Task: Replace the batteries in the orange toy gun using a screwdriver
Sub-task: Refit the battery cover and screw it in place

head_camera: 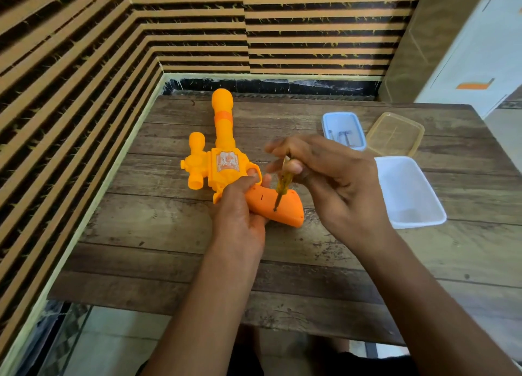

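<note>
Left hand (240, 209) is gripping the orange toy gun (223, 161) by its grip (278, 207); right hand (327, 175) is pinching the screwdriver (282, 186), tip seated on the grip's screw. Probably loosening it, so next I'm needing steady downward pressure.

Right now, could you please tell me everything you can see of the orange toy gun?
The orange toy gun looks like moulded plastic and lies on its side on the wooden table, barrel pointing away, scope on its left. A pale sticker marks the body. The left hand holds the darker orange grip, where the screwdriver in the right hand meets it.
</note>
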The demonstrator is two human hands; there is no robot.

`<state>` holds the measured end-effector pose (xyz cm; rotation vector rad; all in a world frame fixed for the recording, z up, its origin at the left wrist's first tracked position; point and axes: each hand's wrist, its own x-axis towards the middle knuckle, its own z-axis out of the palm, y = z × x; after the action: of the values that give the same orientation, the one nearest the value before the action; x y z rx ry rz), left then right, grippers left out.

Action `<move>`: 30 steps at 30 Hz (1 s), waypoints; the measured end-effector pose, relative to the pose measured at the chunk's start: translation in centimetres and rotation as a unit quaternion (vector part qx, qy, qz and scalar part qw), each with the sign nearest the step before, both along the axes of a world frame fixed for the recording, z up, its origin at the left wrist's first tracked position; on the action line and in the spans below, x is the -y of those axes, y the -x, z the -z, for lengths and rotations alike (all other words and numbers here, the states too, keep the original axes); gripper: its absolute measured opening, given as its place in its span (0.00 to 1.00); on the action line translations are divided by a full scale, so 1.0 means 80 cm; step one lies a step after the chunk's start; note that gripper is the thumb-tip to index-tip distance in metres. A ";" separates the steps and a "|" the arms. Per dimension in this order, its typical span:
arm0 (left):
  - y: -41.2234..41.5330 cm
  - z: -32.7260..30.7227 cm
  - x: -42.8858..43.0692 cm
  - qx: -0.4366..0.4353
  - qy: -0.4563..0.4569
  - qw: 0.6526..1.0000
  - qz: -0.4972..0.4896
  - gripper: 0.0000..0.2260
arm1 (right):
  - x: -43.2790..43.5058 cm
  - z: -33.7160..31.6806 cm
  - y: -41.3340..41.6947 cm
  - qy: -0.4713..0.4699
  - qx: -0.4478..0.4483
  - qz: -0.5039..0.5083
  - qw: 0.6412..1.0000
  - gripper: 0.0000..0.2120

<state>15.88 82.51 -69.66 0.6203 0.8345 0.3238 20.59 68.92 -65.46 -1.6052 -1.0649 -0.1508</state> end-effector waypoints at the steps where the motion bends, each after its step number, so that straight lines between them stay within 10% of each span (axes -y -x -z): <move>1: -0.001 0.001 -0.001 0.001 0.002 1.000 -0.004 0.22 | 0.000 0.001 0.000 -0.011 -0.023 -0.014 1.000 0.09; 30: -0.003 -0.004 -0.002 -0.019 0.002 1.000 0.004 0.20 | 0.007 -0.013 -0.003 0.011 -0.062 0.000 0.998 0.07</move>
<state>16.08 82.64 -69.33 0.6278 0.8689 0.3040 20.81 68.40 -64.40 -1.6137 -0.9747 -0.0392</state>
